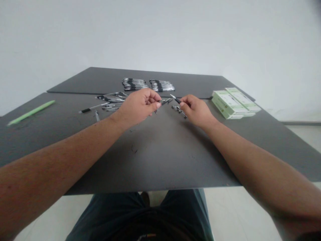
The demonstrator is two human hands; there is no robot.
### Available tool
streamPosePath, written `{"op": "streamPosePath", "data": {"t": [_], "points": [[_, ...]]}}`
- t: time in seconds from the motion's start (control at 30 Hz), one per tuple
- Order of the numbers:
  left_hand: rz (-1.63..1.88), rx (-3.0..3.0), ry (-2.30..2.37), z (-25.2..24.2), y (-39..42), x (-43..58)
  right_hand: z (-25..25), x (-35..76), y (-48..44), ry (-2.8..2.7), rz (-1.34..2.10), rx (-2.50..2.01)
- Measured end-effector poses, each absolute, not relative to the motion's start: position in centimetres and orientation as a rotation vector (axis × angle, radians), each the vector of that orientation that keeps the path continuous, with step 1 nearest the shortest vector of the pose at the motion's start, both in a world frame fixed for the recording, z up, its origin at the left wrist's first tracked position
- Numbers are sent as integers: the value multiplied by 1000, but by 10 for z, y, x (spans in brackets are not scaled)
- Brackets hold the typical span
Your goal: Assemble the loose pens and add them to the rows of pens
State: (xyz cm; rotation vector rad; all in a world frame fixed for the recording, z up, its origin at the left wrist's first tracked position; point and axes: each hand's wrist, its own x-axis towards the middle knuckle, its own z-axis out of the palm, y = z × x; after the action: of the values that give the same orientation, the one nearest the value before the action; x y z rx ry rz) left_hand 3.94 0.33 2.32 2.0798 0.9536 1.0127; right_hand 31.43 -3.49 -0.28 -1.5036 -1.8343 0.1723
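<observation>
My left hand (140, 104) is closed in a pinch around a pen part (166, 101) whose dark end pokes out to the right. My right hand (197, 108) is closed on a pen tip piece (175, 98) with a silver point aimed at the left hand. The two pieces are a short gap apart above the dark grey table (155, 147). A few small pen parts (180, 110) lie on the table just under the right hand's fingers. Loose pens (110, 99) are scattered to the left of my left hand.
Two neat stacks of black-and-white pens (147, 84) lie at the back of the table. Light green boxes (233, 103) sit at the right. A green pen-like stick (31, 112) lies at the far left. My legs show below the table's near edge.
</observation>
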Motion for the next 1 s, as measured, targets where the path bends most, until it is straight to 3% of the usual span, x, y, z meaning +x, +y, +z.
{"op": "streamPosePath", "data": {"t": [0.23,1.0], "points": [[1150,1513,918,-10,2,32,-2,305,-46,-1970,206,-1424],[1161,1576,875,-13,-8,33,6,294,-62,-2087,198,-1417]]}}
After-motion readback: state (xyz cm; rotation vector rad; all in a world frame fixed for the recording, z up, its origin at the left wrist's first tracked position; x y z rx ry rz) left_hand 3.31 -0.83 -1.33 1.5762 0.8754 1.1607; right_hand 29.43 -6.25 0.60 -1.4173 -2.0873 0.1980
